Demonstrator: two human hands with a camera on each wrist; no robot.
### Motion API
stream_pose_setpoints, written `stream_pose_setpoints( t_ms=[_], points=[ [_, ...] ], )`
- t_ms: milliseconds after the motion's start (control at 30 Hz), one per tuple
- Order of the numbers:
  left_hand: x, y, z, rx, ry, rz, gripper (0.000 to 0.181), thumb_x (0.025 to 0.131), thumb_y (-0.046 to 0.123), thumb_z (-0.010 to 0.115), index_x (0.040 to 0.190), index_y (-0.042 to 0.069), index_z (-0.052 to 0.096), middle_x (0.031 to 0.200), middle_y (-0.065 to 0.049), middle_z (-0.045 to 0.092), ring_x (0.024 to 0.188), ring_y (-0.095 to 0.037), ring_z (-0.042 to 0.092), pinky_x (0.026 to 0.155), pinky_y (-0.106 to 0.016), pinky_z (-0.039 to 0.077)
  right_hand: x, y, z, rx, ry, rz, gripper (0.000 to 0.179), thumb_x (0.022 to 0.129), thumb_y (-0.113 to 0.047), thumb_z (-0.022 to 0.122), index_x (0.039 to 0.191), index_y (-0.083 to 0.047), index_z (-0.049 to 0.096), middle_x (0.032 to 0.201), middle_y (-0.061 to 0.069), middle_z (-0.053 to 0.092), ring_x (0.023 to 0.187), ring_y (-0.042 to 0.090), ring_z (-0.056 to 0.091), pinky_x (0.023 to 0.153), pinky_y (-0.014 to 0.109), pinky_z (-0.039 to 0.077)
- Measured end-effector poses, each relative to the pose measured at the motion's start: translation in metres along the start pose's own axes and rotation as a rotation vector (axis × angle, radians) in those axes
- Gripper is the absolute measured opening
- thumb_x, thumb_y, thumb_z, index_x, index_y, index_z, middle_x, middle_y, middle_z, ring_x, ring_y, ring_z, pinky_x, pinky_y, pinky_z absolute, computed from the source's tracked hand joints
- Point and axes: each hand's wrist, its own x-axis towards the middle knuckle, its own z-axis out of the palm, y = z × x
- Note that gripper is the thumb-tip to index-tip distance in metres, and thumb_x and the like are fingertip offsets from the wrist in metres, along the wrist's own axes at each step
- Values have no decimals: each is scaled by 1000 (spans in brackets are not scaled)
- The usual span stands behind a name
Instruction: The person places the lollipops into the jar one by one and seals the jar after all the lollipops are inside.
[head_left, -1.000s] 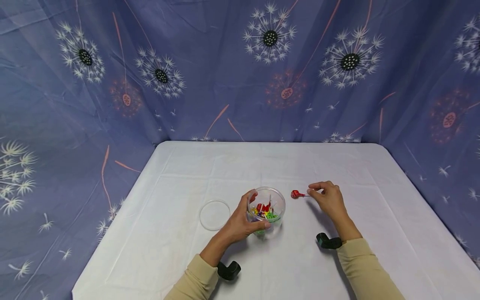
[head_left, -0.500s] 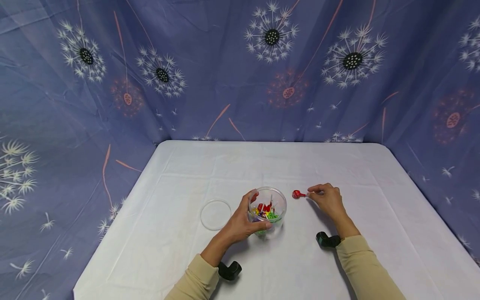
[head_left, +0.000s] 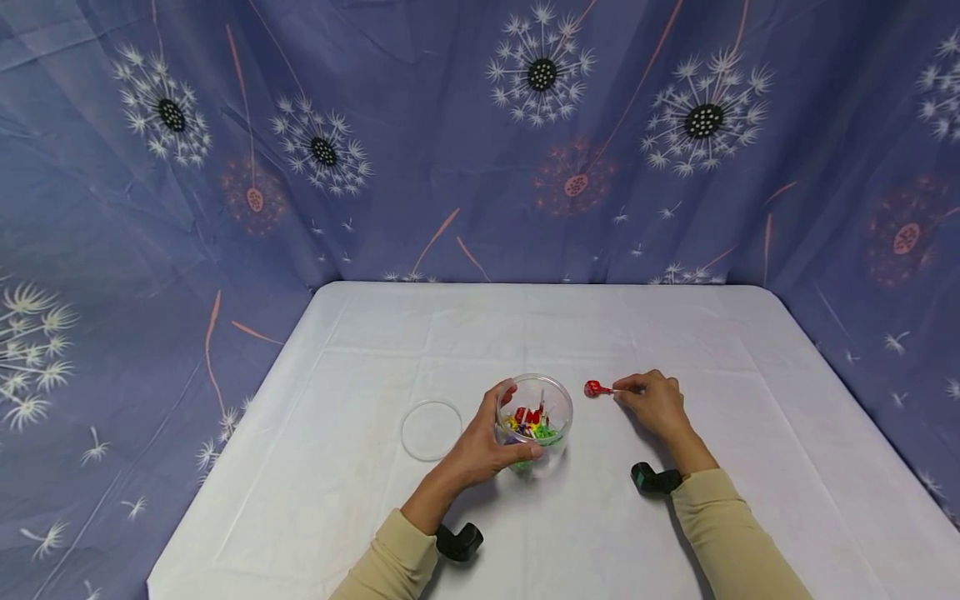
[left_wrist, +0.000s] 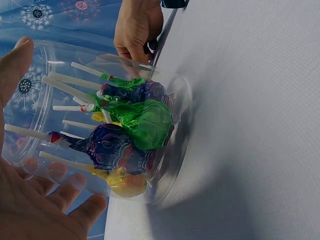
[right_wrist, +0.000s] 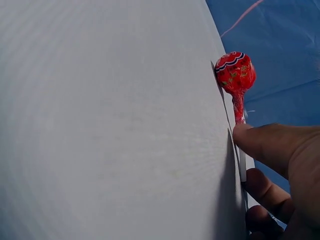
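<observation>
A clear plastic tub stands near the middle of the table, and my left hand grips its side with the thumb in front and fingers behind. Inside it are several wrapped lollipops in green, purple, yellow and red, many with their white sticks toward the rim. To the right of the tub, my right hand pinches the white stick of a red-wrapped lollipop between thumb and fingers. The candy end points left toward the tub, close over the white cloth.
A clear ring-shaped lid lies left of the tub on the white-covered table. Behind the table and at both sides hangs a blue dandelion-print cloth. Black wrist cameras sit on both wrists.
My right hand has shifted slightly left along the stick, closer to the red wrapper, and now pinches it. The left hand and the tub stay in place.
</observation>
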Motion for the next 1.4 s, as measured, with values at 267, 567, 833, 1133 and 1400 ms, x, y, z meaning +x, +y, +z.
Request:
stream_pose_setpoints(
  t_ms=[267,567,833,1133,1400],
  points=[
    [0,1,0,15,2,0,98,73,40,79,147,31,16,153,-8,30,139,-27,33,113,-51,25,-1,0,0,-3,11,-14,17,84,-17,64,96,-8,74,101,19,57,94,36,42,74,46,27],
    [-1,0,1,9,-3,-5,97,74,40,79,148,28,17,152,-9,32,138,-27,36,112,-50,27,-2,0,3,-20,16,-1,14,83,-18,66,90,-9,74,97,18,58,93,35,42,72,45,27],
    [-4,11,-1,8,-2,-11,96,75,32,79,148,24,17,152,-9,33,136,-27,37,112,-50,28,-7,-3,0,16,19,15,16,85,-19,65,91,-8,75,101,19,59,95,35,42,75,46,25],
    [-3,15,-2,-1,-2,-24,96,76,24,80,148,21,18,152,-9,32,139,-28,34,113,-49,25,-11,-15,-8,77,68,-6,17,89,-18,63,94,-8,75,96,16,61,92,29,44,75,40,27],
    [0,2,0,4,-2,-11,98,74,30,80,148,28,16,153,-5,31,139,-24,34,112,-49,27,-17,-32,-17,154,101,-9,24,88,-26,66,97,-5,73,91,12,58,88,22,39,70,31,29]
  ],
)
